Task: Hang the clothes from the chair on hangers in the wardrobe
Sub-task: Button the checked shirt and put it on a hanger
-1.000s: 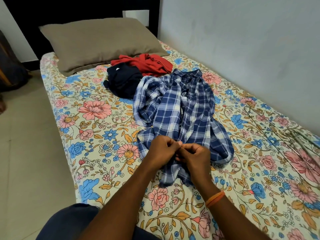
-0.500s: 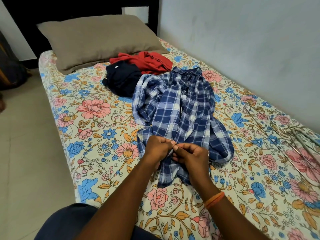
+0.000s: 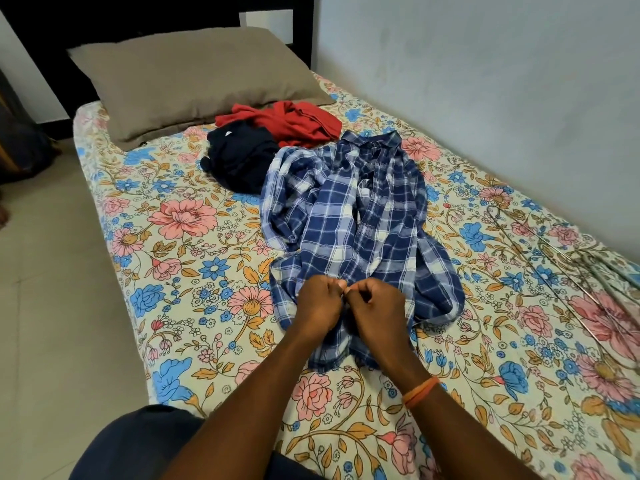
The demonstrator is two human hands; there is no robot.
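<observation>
— Shirt [image 3: 353, 230], blue plaid, one item: lies front-up on the floral bed [image 3: 194, 306], long axis running 12 to 6, collar at 12, hem at 6 nearest the person.

— Hands?

— Left hand [image 3: 318, 306] and right hand [image 3: 377, 308], both at the hem end, knuckles almost touching, each pinching the front placket. Buttoning, I'd judge. Neither is nearer.

— Next move?

— Probably up the placket toward 12. Wire hangers [image 3: 568, 271] wait at 3, nearer the right hand.

Both hands [image 3: 349, 306] pinch the plaid shirt [image 3: 349, 216] (on bed).
</observation>
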